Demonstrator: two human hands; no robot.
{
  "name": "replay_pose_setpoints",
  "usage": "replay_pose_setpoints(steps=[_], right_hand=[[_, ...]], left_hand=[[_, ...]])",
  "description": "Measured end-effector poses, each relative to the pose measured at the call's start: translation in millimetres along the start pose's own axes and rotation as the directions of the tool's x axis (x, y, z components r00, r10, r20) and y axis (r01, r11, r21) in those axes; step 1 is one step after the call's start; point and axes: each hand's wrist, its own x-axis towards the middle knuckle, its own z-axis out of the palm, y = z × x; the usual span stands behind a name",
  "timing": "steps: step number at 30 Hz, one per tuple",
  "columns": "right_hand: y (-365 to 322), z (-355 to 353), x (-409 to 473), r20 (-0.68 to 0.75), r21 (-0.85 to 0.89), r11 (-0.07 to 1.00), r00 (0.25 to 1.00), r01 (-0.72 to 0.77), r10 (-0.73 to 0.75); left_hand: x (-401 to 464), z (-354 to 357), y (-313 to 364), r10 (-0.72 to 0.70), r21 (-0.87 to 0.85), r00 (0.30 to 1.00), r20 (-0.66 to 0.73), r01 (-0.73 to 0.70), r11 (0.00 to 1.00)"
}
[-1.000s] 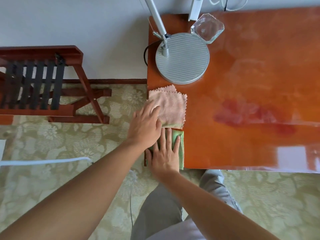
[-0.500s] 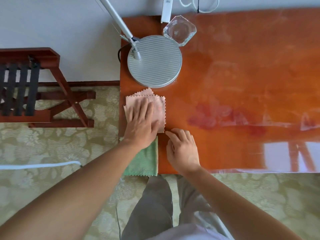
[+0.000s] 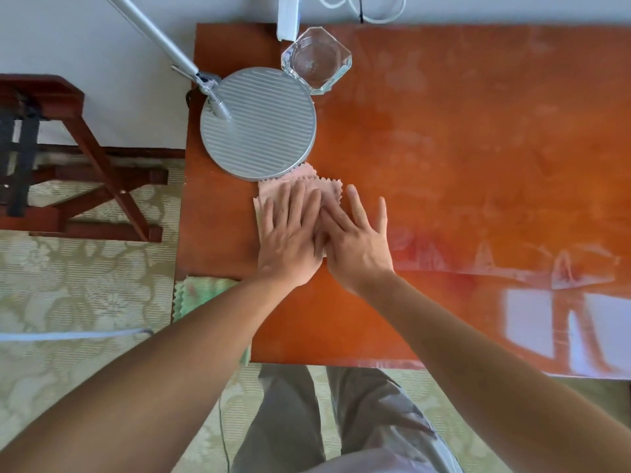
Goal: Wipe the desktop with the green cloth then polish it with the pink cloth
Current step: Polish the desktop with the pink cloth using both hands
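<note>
Pink cloth: folded square of soft fabric with pinked zigzag edges, lying flat on the glossy orange-brown wooden counter near its left end. Its far corner touches, and seems to slip just under, the rim of the lamp base at 12 o'clock. Most of the cloth is covered by the hands.

Left hand: palm down on the pink cloth, fingers straight and slightly spread, pressing it flat; nothing gripped.

Right hand: palm down just beside the left hand at 3 o'clock, fingers straight and spread. Its thumb-side fingers lie on the right edge of the pink cloth and touch the left hand; the outer fingers rest on bare counter.

Green cloth: pale green fabric with zigzag edge, at 7 o'clock from the pink cloth, at the left near corner of the counter, partly hidden by the left forearm.

Lamp base: round ribbed silver metal disc with a slanting silver stem rising to 11 o'clock.

Glass ashtray: clear, octagonal, at 1 o'clock from the lamp base, just beside it.

Folding wooden rack: dark red, with black straps, standing on patterned floor at 9 o'clock, well apart from the counter.
</note>
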Motion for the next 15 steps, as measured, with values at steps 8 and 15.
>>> replay_pose_setpoints(steps=[8, 15], right_hand=[[0.7, -6.4, 18.0, 0.039, -0.067, 0.998, 0.999, 0.02, -0.018], [-14.0, 10.3, -13.1, 0.009, 0.005, 1.0, 1.0, -0.005, 0.005]], left_hand=[[13.1, -3.6, 1.9, -0.038, -0.036, 0.999, -0.035, 0.037, 0.999], [-21.7, 6.5, 4.4, -0.024, -0.047, 1.0, 0.0, 0.024, 0.999]])
